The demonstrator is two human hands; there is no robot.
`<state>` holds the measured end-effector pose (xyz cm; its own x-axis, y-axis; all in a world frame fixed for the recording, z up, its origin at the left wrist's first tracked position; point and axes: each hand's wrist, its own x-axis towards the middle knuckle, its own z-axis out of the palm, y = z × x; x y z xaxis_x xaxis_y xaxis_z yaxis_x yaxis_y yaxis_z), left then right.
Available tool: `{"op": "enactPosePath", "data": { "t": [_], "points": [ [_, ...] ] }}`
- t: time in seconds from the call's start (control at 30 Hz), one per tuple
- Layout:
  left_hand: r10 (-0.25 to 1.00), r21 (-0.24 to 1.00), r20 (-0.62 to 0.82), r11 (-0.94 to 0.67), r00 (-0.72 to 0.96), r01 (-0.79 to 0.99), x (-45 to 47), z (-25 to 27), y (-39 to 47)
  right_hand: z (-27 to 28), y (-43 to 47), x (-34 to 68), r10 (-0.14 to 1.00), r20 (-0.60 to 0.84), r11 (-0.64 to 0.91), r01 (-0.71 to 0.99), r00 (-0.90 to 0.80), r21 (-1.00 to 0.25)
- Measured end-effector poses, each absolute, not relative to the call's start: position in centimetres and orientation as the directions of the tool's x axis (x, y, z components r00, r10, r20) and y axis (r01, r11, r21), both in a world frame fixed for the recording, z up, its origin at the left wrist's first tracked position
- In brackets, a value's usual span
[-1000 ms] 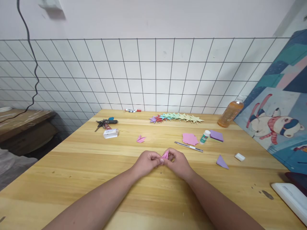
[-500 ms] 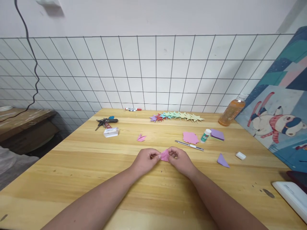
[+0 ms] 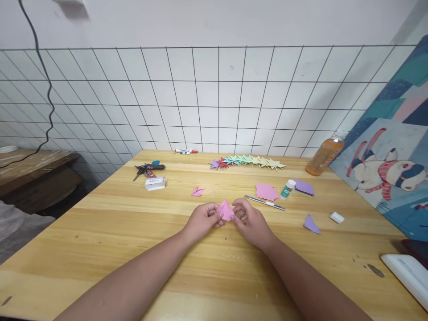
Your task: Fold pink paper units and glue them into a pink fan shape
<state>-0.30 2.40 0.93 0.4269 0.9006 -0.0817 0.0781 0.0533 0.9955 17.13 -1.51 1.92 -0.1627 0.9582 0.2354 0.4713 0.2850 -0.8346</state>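
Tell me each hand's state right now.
Left hand: closed, holding pink paper by its left edge.
Right hand: at the paper's right edge; grip cannot be told.

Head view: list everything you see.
held paper: 1, pink, between hands
folded paper: 1, pink, beyond left hand
star chain: 1, multicoloured, back
paper stacks: 2, pink, purple, right
triangle: 1, purple, right
slim tool: 1, silver, before pink stack
glue stick: 1, white-green, between stacks
block: 1, white, right
bottle: 1, amber, back right
marker: 1, white-red, back
keys: 1 bunch, dark, left
box: 1, white, before keys
panel: 1, multicoloured, right
slab: 1, white, right
item: 1, maroon, right
cable: 1, black, left
carton: 1, brown, left
cloth: 1, grey, left
wall: 1, white, behind
table: 1, wooden, centre
left hand: 1, gripping held paper
right hand: 1, touching held paper
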Motion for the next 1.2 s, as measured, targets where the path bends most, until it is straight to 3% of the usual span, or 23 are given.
{"op": "enactPosePath", "data": {
  "t": [0.23, 0.5, 0.73, 1.0, 1.2],
  "points": [
    [0.886, 0.986, -0.155, 0.167, 0.437, 0.013, -0.7, 1.7, 2.5, 2.0, -1.8, 17.2, 0.877, 0.358, 0.481, 0.594, -0.321, -0.645],
    [0.843, 0.976, -0.186, 0.216, 0.505, -0.002, -1.0, 1.6, 2.6, 2.2, -1.6, 17.3, 0.862, 0.418, 0.502, 0.601, -0.287, -0.622],
    [0.835, 0.981, -0.174, 0.196, 0.521, 0.012, -1.0, 1.7, 2.5, 1.8, -1.6, 17.2, 0.897, 0.393, 0.44, 0.497, -0.204, -0.748],
    [0.837, 0.982, -0.168, 0.187, 0.521, 0.017, -0.9, 1.7, 2.5, 1.8, -1.6, 17.0, 0.908, 0.394, 0.411, 0.481, -0.143, -0.774],
    [0.833, 0.983, -0.161, 0.181, 0.529, 0.013, -0.9, 1.7, 2.4, 1.5, -1.2, 16.2, 0.981, 0.19, 0.192, 0.16, -0.027, -0.968]
  ]
}}
